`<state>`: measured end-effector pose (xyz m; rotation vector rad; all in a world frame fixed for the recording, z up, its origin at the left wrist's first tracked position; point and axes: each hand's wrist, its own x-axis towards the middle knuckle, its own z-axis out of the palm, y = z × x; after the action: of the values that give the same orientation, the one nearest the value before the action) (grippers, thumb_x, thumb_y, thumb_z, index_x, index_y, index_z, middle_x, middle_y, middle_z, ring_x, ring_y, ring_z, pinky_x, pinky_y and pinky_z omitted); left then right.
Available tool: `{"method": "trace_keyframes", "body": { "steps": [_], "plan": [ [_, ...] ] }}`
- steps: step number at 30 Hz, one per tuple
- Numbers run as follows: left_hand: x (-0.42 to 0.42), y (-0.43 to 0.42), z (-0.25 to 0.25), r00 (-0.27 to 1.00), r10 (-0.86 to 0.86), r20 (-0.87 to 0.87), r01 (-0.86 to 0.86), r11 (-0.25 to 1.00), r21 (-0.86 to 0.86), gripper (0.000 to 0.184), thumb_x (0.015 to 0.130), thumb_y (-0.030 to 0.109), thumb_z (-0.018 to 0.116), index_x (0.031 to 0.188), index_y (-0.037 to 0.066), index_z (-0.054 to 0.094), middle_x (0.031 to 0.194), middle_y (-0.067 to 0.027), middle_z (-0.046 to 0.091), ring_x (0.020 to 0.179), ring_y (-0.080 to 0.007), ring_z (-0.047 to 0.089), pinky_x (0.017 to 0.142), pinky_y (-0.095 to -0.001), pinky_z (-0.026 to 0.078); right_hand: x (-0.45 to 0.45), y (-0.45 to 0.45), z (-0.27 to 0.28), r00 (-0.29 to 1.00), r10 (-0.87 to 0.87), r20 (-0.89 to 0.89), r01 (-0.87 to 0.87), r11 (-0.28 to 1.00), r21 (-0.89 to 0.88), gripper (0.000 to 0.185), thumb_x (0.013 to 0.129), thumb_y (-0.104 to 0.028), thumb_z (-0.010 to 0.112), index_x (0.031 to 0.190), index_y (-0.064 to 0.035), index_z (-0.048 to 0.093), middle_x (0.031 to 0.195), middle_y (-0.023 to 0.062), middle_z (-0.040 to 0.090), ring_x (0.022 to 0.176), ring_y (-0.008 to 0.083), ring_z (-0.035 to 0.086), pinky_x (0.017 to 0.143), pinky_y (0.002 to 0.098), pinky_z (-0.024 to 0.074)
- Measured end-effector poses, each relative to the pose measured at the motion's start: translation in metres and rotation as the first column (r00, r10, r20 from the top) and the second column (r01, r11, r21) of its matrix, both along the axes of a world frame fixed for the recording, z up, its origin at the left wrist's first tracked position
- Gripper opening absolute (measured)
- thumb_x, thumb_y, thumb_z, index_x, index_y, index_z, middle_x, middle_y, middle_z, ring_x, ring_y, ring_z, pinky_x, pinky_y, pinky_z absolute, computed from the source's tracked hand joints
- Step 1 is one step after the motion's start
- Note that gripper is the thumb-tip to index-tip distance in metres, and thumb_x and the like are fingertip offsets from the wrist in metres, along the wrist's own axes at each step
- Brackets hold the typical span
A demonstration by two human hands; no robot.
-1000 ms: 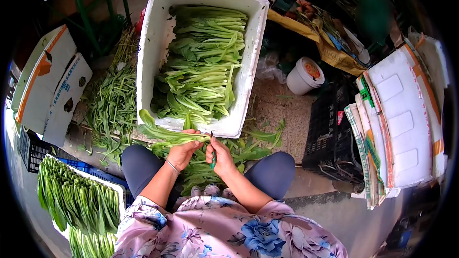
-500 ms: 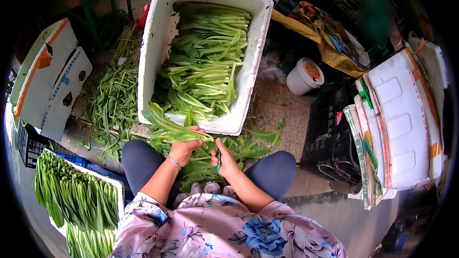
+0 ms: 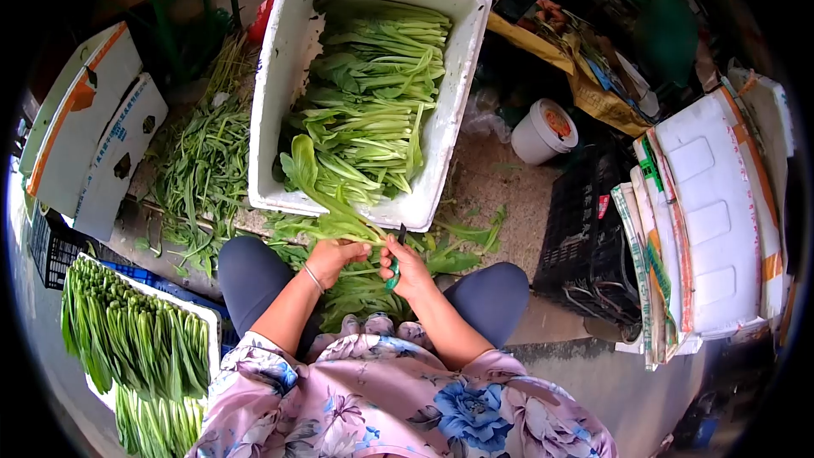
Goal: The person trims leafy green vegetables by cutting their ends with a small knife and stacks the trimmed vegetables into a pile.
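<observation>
My left hand (image 3: 333, 259) is closed on the stem end of a leafy green stalk (image 3: 337, 212), whose leaves reach up over the near wall of a white foam box (image 3: 465, 102). Close beside it on the right, my right hand (image 3: 406, 268) is closed round a small knife (image 3: 393, 274) with a green handle, its dark blade pointing up. The thumb and fingers of that hand are at the stalk's cut end. Inside the box lie rows of similar greens (image 3: 381, 68). Loose leaves (image 3: 356, 288) lie below my hands, between my knees.
Leaf trimmings (image 3: 203, 161) lie left of the foam box. At the lower left, another foam box (image 3: 214, 343) holds bunched greens. Right of centre are a white bucket (image 3: 534, 140) and a black crate (image 3: 585, 237). Folded foam and cartons (image 3: 712, 212) stand far right.
The stalk's leaves have swung up and right, over the box's near wall. My right hand has come up against the stem, with the knife blade now upright. The view has shifted slightly.
</observation>
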<state>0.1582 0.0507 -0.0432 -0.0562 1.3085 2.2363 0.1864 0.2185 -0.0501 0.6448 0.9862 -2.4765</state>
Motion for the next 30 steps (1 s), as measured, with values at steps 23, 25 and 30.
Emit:
{"method": "trace_keyframes", "body": {
  "steps": [23,25,30],
  "plan": [
    [-0.001,0.0,-0.007,1.0,-0.012,-0.001,0.012,0.998,0.066,0.038,0.076,0.006,0.062,0.111,0.008,0.046,0.102,-0.0042,0.058,0.085,-0.0112,0.057,0.068,-0.0259,0.047,-0.017,-0.002,0.007,1.0,-0.03,0.005,0.03,0.994,-0.106,0.024,0.085,-0.03,0.054,0.101,-0.0136,0.048,0.069,-0.0032,0.046,0.058,0.0056,0.042,0.043,0.0185,0.0328],
    [-0.002,0.002,0.007,0.989,0.149,-0.014,-0.147,0.987,0.069,0.037,0.077,0.007,0.062,0.11,0.008,0.047,0.101,-0.0041,0.058,0.085,-0.0116,0.057,0.067,-0.0257,0.046,-0.016,-0.003,0.003,1.0,0.011,-0.01,-0.011,0.997,-0.079,0.021,0.085,-0.031,0.054,0.097,-0.0136,0.05,0.068,-0.0033,0.047,0.058,0.006,0.043,0.043,0.0188,0.0332],
    [-0.002,0.001,0.002,0.973,0.217,0.075,-0.222,0.974,0.053,0.04,0.079,0.01,0.061,0.115,0.004,0.046,0.092,-0.0039,0.058,0.08,-0.0128,0.056,0.062,-0.024,0.047,-0.01,-0.011,0.007,0.998,0.064,0.003,-0.064,0.993,0.101,0.022,0.08,-0.029,0.062,0.079,-0.0088,0.054,0.065,-0.0004,0.051,0.053,0.0082,0.046,0.039,0.0205,0.034]
  ]
}}
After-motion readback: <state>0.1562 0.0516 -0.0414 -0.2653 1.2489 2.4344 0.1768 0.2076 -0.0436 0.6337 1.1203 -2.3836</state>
